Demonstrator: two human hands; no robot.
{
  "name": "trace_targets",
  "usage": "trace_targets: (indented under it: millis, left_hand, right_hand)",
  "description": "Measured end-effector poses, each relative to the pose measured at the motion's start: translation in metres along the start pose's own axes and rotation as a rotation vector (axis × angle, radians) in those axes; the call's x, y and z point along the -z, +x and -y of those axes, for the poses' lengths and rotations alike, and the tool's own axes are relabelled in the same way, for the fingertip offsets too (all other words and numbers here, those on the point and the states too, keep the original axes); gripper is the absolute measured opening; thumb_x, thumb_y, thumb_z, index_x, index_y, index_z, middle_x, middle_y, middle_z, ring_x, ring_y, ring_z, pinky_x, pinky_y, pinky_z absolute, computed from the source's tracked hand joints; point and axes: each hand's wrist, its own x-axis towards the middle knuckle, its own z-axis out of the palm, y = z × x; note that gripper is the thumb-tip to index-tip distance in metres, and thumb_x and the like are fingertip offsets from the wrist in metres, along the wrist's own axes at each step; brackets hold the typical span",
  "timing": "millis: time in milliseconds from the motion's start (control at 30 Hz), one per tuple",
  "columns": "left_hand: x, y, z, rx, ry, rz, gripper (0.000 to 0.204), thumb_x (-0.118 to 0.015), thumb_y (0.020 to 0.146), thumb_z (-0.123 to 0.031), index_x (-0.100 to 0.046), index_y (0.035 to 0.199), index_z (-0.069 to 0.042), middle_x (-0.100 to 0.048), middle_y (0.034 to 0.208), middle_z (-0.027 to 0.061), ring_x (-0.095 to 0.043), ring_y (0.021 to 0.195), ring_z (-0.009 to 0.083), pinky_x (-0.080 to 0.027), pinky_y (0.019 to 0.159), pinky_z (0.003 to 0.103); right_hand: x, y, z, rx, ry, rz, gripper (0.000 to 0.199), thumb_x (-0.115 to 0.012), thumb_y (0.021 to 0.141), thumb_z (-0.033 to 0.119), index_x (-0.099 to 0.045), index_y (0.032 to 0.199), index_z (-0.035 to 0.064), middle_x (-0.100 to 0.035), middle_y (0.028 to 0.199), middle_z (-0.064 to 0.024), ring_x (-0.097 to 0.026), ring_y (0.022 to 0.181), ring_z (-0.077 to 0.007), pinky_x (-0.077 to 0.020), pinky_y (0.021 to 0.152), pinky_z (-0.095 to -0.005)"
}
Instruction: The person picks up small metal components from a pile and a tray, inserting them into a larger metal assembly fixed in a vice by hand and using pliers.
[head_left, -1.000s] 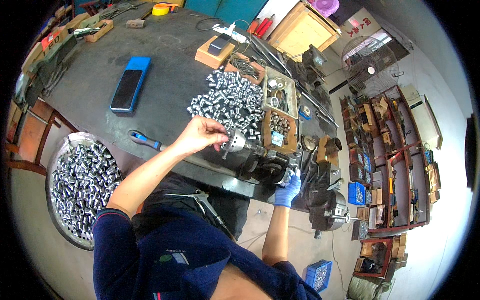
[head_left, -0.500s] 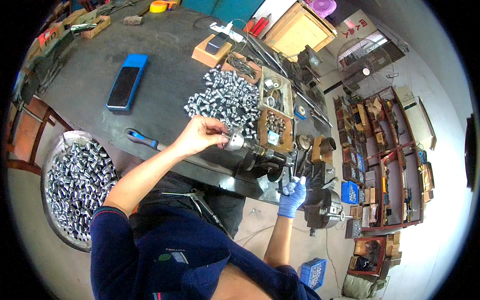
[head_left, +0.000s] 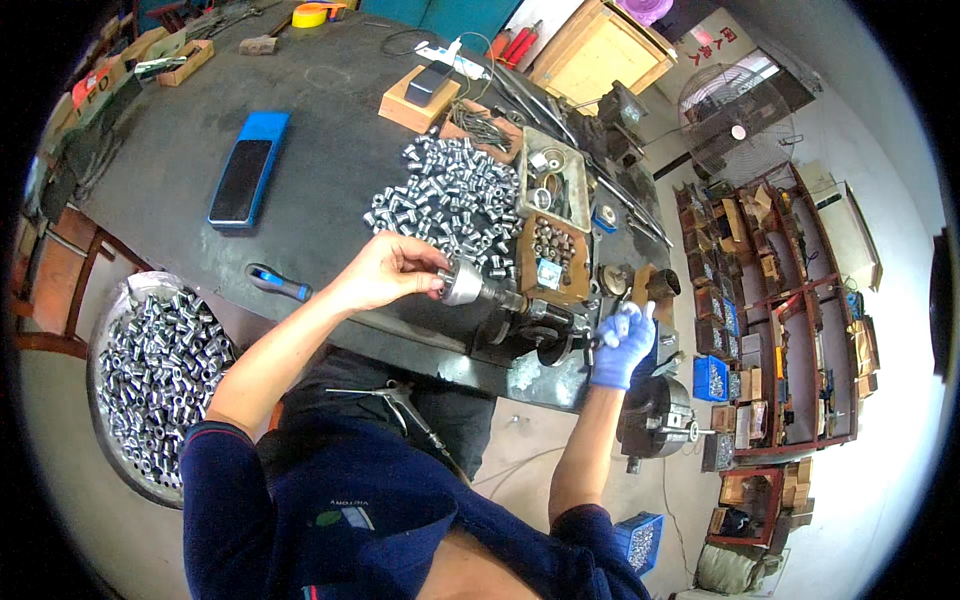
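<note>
The bare left hand [head_left: 385, 270] pinches a short silver metal sleeve [head_left: 462, 283] at the dark chuck fixture [head_left: 520, 318] on the bench's near edge. The blue-gloved right hand [head_left: 622, 345] seems closed on a small handle right of it.

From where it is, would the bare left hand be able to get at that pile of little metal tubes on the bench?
Probably yes. The left hand is at the metal chuck, and the pile of metal tubes lies just beyond it on the dark bench, with nothing standing between them.
</note>
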Motion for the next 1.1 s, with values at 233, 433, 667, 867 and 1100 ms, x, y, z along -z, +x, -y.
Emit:
trace_targets:
  millis: [233,433,667,867,1100]
  left_hand:
    - [-0.011,-0.002,0.009,-0.052,0.017,-0.144,0.013,-0.059,0.081,-0.002,-0.061,0.09,0.007,-0.062,0.076,0.0089,-0.06,0.061,0.0121,-0.049,0.057,0.023]
    - [-0.021,0.001,0.008,-0.084,0.129,-0.133,0.013,-0.06,0.08,0.0,-0.059,0.09,0.007,-0.06,0.08,0.0075,-0.059,0.069,0.0129,-0.049,0.062,0.024]
    - [-0.013,-0.002,0.014,-0.194,0.132,-0.112,0.014,-0.061,0.076,0.005,-0.061,0.089,0.004,-0.06,0.085,0.0049,-0.056,0.075,0.0092,-0.047,0.065,0.022]
    - [-0.007,-0.004,0.003,-0.076,0.117,-0.147,0.02,-0.062,0.079,-0.003,-0.058,0.097,0.003,-0.058,0.084,0.0051,-0.055,0.073,0.0085,-0.046,0.064,0.022]
    - [-0.022,-0.008,0.02,0.02,0.234,-0.156,0.032,-0.048,0.091,-0.026,-0.055,0.077,0.001,-0.053,0.059,0.0022,-0.051,0.052,0.008,-0.043,0.051,0.023]
  right_hand:
    - [0.044,0.058,-0.039,-0.015,0.025,-0.172,0.039,-0.044,0.09,0.038,-0.053,0.067,0.0073,-0.041,0.043,0.0002,-0.03,0.031,-0.0096,-0.026,0.03,-0.0223]
    - [0.074,0.019,-0.082,0.041,-0.297,-0.456,0.025,-0.053,0.087,0.031,-0.054,0.072,0.0106,-0.052,0.059,0.0013,-0.043,0.042,-0.0062,-0.032,0.035,-0.0203]
    - [0.043,-0.067,-0.04,-0.072,-0.052,-0.249,0.037,-0.049,0.088,0.037,-0.058,0.074,0.0039,-0.041,0.044,0.0007,-0.032,0.034,-0.0087,-0.0255,0.03,-0.0224]
    - [0.001,-0.06,-0.01,0.102,-0.103,-0.105,0.038,-0.049,0.089,0.035,-0.058,0.077,0.0004,-0.044,0.048,0.0001,-0.034,0.036,-0.0056,-0.0265,0.031,-0.0192]
    - [0.042,-0.062,-0.037,-0.051,-0.107,-0.223,0.038,-0.052,0.086,0.038,-0.058,0.074,0.0017,-0.043,0.047,0.0004,-0.035,0.037,-0.0075,-0.0225,0.029,-0.0202]
